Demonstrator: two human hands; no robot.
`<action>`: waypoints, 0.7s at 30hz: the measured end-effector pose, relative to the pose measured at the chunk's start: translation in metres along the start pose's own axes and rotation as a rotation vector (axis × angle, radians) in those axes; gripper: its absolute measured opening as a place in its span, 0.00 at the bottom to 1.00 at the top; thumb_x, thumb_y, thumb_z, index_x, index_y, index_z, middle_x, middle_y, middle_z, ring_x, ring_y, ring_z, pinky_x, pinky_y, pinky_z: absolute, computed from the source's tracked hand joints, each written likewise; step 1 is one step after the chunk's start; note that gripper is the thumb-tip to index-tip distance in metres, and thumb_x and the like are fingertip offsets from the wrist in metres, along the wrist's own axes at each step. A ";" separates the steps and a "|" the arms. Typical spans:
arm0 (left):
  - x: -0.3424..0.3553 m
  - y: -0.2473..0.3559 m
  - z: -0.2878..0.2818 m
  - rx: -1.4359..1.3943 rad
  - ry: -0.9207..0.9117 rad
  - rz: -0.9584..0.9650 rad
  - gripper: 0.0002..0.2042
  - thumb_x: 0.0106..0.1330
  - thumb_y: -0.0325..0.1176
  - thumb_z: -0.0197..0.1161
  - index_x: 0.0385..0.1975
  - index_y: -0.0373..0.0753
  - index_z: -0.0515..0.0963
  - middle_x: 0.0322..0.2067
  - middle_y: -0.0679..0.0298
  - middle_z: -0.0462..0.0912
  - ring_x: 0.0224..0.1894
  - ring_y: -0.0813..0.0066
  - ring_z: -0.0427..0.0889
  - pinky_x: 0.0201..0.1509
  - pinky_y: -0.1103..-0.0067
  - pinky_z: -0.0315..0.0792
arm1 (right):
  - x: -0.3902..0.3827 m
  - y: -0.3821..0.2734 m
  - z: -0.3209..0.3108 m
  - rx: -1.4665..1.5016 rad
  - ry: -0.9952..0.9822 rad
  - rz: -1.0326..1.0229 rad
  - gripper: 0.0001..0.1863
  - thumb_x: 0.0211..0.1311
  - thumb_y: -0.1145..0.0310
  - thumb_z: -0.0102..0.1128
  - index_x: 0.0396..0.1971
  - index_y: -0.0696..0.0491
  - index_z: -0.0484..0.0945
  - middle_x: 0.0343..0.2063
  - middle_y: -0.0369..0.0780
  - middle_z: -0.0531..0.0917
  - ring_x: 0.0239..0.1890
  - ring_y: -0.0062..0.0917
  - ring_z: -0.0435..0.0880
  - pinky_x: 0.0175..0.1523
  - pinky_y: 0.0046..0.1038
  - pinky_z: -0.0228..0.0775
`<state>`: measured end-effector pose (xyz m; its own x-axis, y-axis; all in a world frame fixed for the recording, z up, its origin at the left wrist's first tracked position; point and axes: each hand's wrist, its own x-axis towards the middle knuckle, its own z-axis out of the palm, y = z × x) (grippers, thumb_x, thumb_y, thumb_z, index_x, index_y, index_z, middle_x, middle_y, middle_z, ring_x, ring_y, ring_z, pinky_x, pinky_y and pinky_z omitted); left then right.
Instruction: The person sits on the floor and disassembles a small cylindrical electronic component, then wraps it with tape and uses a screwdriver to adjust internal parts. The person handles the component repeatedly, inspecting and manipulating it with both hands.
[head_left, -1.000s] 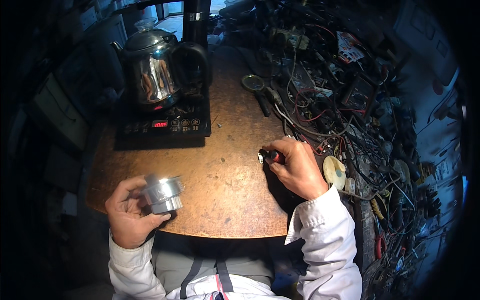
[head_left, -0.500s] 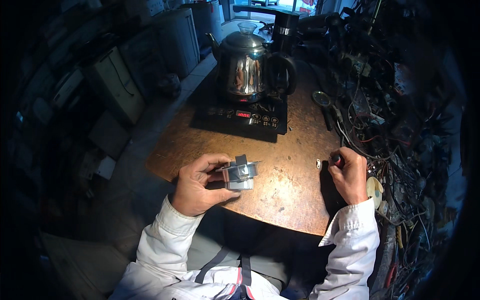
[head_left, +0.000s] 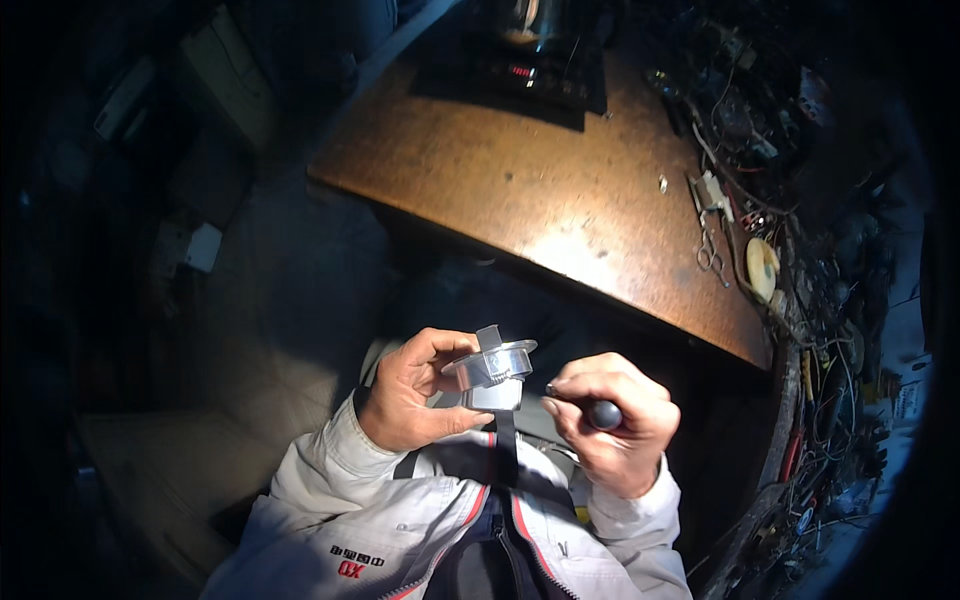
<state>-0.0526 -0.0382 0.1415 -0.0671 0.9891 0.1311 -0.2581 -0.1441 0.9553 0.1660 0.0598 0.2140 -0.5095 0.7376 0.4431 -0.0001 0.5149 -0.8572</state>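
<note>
A small silver recessed downlight housing (head_left: 492, 375) is gripped between the thumb and fingers of my left hand (head_left: 415, 390). It has a round flange, a coil spring and a flat metal clip that sticks up. Close to its right is my right hand (head_left: 620, 420), closed around a screwdriver (head_left: 604, 415). The rounded dark end of the handle shows, and a short bit of metal pokes out by the fingertips, apart from the housing. Both hands are over my lap, in front of the table edge.
Beyond my hands stands a wooden table (head_left: 450, 180) with a black induction cooker (head_left: 530, 85) and a steel kettle (head_left: 535, 20) at the far side. Scissors (head_left: 711, 255) and a small pale part (head_left: 662, 185) lie at its right. Tangled wires (head_left: 840, 360) crowd the right side.
My right hand has come from the table's right side to beside the downlight, bringing the screwdriver. The downlight, in my left hand, is now over my lap. The view has tipped downward.
</note>
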 end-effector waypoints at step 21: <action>-0.085 -0.058 0.011 0.266 0.084 -0.185 0.26 0.54 0.16 0.75 0.55 0.34 0.79 0.55 0.55 0.85 0.55 0.65 0.88 0.58 0.72 0.84 | -0.110 0.050 0.065 0.120 -0.038 0.466 0.09 0.55 0.80 0.79 0.35 0.60 0.88 0.31 0.41 0.88 0.33 0.24 0.87 0.38 0.24 0.78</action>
<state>-0.0217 -0.1132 0.0777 -0.1243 0.9903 -0.0626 -0.0133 0.0615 0.9980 0.1664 -0.0244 0.1053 -0.5097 0.8603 -0.0029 0.1369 0.0778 -0.9875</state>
